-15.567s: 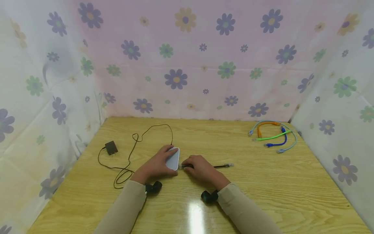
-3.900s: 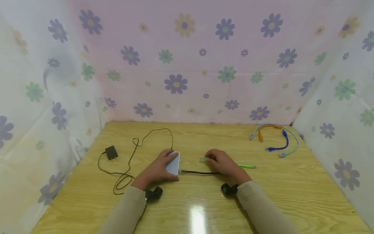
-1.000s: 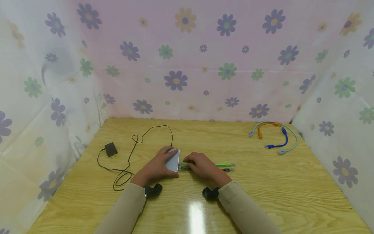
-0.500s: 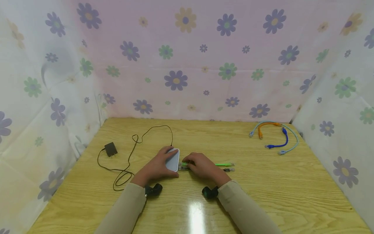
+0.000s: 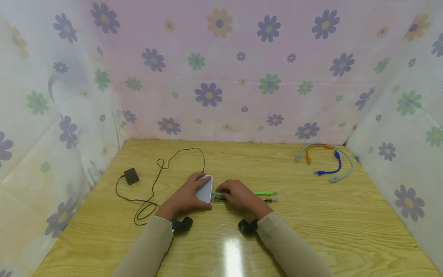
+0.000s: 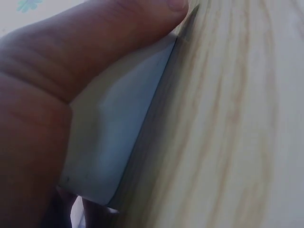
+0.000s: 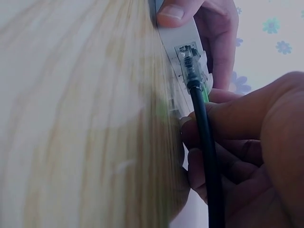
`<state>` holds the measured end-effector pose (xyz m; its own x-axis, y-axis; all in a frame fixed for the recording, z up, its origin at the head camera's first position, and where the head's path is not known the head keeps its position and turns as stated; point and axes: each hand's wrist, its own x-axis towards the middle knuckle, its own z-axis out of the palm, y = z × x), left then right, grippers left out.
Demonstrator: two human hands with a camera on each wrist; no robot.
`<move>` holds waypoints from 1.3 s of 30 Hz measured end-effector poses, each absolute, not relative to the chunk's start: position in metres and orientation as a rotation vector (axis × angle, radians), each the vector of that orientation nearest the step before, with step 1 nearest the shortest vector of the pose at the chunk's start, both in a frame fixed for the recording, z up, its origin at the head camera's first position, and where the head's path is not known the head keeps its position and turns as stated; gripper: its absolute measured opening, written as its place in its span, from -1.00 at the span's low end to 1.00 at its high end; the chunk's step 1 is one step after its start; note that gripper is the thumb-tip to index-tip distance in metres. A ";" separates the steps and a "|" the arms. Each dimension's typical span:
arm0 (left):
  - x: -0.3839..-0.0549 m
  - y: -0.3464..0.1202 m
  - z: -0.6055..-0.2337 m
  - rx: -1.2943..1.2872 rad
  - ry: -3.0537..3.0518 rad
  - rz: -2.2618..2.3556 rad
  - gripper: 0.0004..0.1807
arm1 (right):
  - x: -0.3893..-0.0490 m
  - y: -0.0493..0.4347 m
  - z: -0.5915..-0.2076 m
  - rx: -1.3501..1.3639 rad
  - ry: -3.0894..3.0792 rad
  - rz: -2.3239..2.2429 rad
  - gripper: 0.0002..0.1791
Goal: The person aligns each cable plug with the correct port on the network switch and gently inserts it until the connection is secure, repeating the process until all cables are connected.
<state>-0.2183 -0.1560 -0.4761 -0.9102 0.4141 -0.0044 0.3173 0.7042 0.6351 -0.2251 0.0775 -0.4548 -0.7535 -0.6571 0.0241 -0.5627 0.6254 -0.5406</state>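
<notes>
My left hand (image 5: pixel 185 195) grips a small white network switch (image 5: pixel 205 190) on the table, thumb along its near edge and fingers over the far one. The left wrist view shows the switch's side wall (image 6: pixel 126 114) beneath the thumb. My right hand (image 5: pixel 238 196) pinches a green Ethernet cable (image 5: pixel 265 193) near its plug end, right at the switch's port side. Alongside runs a black Ethernet cable (image 7: pixel 203 128), its clear plug (image 7: pixel 190 69) seated in a port. Fingers and the black cable mostly hide the green plug in the right wrist view.
At the back right lie a light blue cable (image 5: pixel 352 165), an orange cable (image 5: pixel 307 153) and a dark blue cable (image 5: pixel 338 165). A black power adapter (image 5: pixel 131 176) sits at the left, its thin cord (image 5: pixel 152 192) looping to the switch's far side. Flowered curtains (image 5: pixel 221 69) surround the table.
Earlier the right hand held the black cable at the switch; the green one lay at the back right. Since then the hand has brought the green cable beside the black. The left hand stayed.
</notes>
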 end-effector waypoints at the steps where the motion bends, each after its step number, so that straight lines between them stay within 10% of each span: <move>1: -0.218 -0.156 -0.476 0.600 2.766 0.988 0.12 | -0.225 0.077 -0.455 -1.016 2.670 -0.796 -0.72; 39: -0.216 -0.153 -0.477 0.596 2.801 1.018 0.08 | -0.226 0.070 -0.451 -1.023 2.688 -0.776 -0.75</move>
<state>-0.2155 -0.1532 -0.4771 -0.9179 0.3950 0.0367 0.3264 0.6995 0.6357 -0.2265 0.0696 -0.4513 -0.7525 -0.6578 0.0313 -0.5733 0.6309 -0.5228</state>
